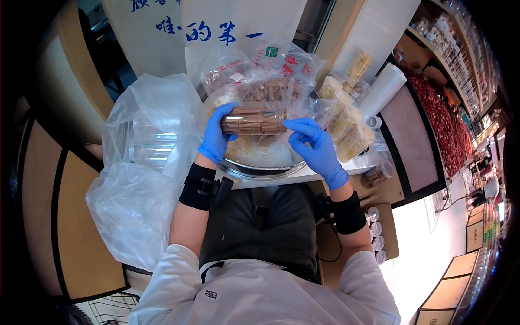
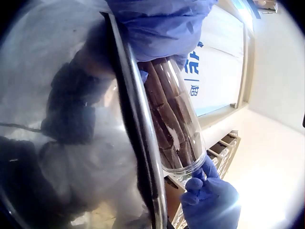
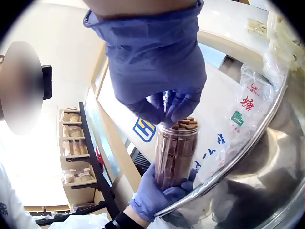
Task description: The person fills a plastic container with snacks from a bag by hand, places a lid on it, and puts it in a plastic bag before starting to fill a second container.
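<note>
A clear plastic jar (image 1: 253,119) packed with brown sticks lies tilted over a large metal basin (image 1: 254,172). My gloved left hand (image 1: 216,134) grips the jar around its base end, as the right wrist view also shows. The sticks (image 3: 187,124) fill it up to the uncapped mouth. At that mouth is my gloved right hand (image 1: 317,146), its bunched fingertips right at the rim; I cannot tell whether they pinch a stick. Inside the basin, plastic bags (image 1: 281,62) lie over more brown pieces (image 1: 271,89).
On the left, a big clear plastic bag (image 1: 135,216) holds clear jars (image 1: 151,146). Filled jars (image 1: 352,141) and a roll of clear plastic (image 1: 383,89) stand on the right. Lower right, several round-lidded containers (image 1: 376,230) sit in a box. Red dried goods (image 1: 441,124) lie farther right.
</note>
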Available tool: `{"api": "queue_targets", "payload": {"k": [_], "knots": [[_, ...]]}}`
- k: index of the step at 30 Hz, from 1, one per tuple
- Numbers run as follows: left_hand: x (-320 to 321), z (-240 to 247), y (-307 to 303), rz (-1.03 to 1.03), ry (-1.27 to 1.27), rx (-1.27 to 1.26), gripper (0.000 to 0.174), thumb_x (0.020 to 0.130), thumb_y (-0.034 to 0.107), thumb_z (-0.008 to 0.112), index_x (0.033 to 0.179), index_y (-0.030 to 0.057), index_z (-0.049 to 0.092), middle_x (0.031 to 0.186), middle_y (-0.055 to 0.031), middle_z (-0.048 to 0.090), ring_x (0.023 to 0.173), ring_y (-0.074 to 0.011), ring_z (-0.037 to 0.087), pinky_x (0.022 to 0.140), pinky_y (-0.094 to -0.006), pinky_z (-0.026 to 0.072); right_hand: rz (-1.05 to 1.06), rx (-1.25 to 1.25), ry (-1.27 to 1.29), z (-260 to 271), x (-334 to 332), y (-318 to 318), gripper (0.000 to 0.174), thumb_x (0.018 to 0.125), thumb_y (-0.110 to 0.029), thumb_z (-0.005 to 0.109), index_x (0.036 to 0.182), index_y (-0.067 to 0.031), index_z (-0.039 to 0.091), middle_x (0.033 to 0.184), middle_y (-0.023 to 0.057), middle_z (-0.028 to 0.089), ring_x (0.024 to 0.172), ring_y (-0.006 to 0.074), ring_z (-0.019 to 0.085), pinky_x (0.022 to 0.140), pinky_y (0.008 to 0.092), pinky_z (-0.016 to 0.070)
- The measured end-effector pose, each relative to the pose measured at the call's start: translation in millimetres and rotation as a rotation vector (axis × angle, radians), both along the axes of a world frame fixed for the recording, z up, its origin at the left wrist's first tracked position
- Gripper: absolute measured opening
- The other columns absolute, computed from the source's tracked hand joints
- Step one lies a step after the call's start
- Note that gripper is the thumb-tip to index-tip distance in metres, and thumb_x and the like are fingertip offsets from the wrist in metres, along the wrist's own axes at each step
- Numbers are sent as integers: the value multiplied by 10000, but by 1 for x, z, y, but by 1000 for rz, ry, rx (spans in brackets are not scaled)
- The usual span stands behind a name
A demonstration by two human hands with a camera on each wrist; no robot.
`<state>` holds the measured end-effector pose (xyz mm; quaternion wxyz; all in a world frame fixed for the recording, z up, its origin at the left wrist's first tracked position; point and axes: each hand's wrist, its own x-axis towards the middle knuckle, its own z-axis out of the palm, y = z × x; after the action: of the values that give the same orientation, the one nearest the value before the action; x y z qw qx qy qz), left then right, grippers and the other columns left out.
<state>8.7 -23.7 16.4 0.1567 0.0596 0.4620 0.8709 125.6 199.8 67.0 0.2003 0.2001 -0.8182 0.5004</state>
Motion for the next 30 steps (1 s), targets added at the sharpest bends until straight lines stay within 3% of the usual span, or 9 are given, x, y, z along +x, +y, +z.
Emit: {"api": "queue_targets", "payload": {"k": [4,10,12,13,15,22,24,27,30], "knots": [[9,5,4,57,64,-1,280,809,343,585,1016,157,610,858,28,571,649,-77,521,469,-223,354,235,-205,-237,-7,-18,34,328,789,28,559,1103,-41,626,956,11,599,746,77,572,658,195,449],[14,5,7,76,231,-98,313,809,283,614,1073,125,556,872,-6,534,677,-74,508,448,-208,349,-253,-438,-299,-61,-92,81,271,817,-38,520,1063,-12,629,891,72,669,775,144,628,685,263,497],[19,9,8,142,294,-160,316,804,286,617,1069,127,552,898,-7,528,685,-70,500,454,-204,351,-453,145,-92,-76,-114,88,247,807,-67,530,1024,-3,630,898,141,667,784,253,642,722,337,503],[19,9,8,136,297,-167,316,804,286,617,1069,127,552,898,-7,528,685,-70,500,454,-204,351,-458,136,-92,-76,-120,87,247,807,-67,530,1024,-3,630,898,141,667,784,253,642,722,337,503],[18,7,9,140,328,-225,339,798,298,621,1082,128,547,921,-4,527,702,-68,502,463,-202,356,-412,516,-316,-79,-131,84,250,799,-102,545,1012,10,612,941,214,636,836,363,616,760,397,492],[13,4,-3,-42,272,-17,415,810,316,559,1166,103,532,1043,-27,570,846,-111,563,541,-213,421,-271,712,-25,-74,-137,62,237,824,-152,541,1031,-42,578,983,236,605,926,392,595,784,441,480],[11,2,-3,-43,141,231,437,836,329,534,1191,75,523,1115,-79,571,928,-195,582,617,-272,484,-105,886,-324,-61,-131,50,361,831,-187,562,1167,-63,515,1090,240,569,990,388,570,832,424,469],[10,2,-8,-56,27,394,468,856,350,518,1216,53,498,1165,-131,555,992,-268,570,697,-346,511,20,563,-107,-91,-141,65,430,835,-214,573,1234,-81,483,1133,236,551,1038,371,550,879,408,451],[8,1,-5,25,-101,463,495,859,373,519,1221,38,476,1179,-160,539,984,-286,565,712,-382,514,-1,569,-74,-109,-154,70,477,835,-227,579,1280,-102,460,1153,236,539,1054,361,546,902,402,442]]}}
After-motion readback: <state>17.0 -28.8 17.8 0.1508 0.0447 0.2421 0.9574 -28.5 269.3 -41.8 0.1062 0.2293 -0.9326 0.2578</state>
